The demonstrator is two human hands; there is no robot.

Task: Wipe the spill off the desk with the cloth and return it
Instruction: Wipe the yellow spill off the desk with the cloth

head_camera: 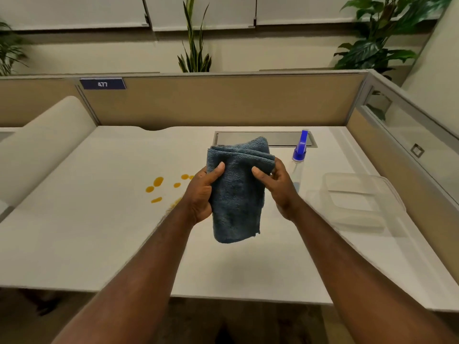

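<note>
cloth (238, 192): folded, blue, held above bench (74, 244)
left hand (202, 194): fingers closed on cloth
right hand (278, 184): fingers closed on cloth
spill (157, 182): orange drops, left of hands

You're working under soft, even overhead light; the surface (99, 232) is bright without glare, and shadows are faint. The wide lens bows its edges, and the picture is slightly soft.

Part of the spill (159, 187) hidden behind the left forearm, spray bottle (299, 155) body too clear to make out, surface (74, 244) cut off at left edge
</note>
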